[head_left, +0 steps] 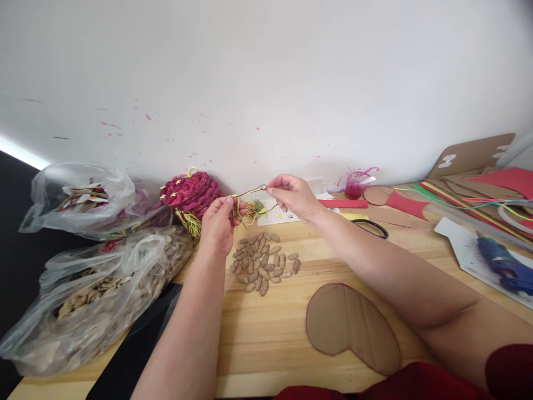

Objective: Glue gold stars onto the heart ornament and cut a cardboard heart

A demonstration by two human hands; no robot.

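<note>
My left hand [219, 222] and my right hand [291, 194] are raised over the wooden table [266, 333], each pinching an end of a thin yellow-green cord [250, 193] stretched between them. A small frayed tuft of yellow fibres [255, 210] hangs from the cord between the hands. Just below the hands lies a pile of several brown seeds [262, 264]. To the left of my left hand sits a dark red round ornament [190, 193] made of dyed seeds, with small yellow stars and a yellow loop.
Two clear plastic bags, one of seeds [104, 289] and one of scraps [83, 197], lie at the left. A kidney-shaped cardboard cutout [350, 328] lies near the front. A pink-stained cup [356, 184], black scissors handle [370, 226], coloured paper sheets [478, 194] and a blue glue gun [503, 266] are at the right.
</note>
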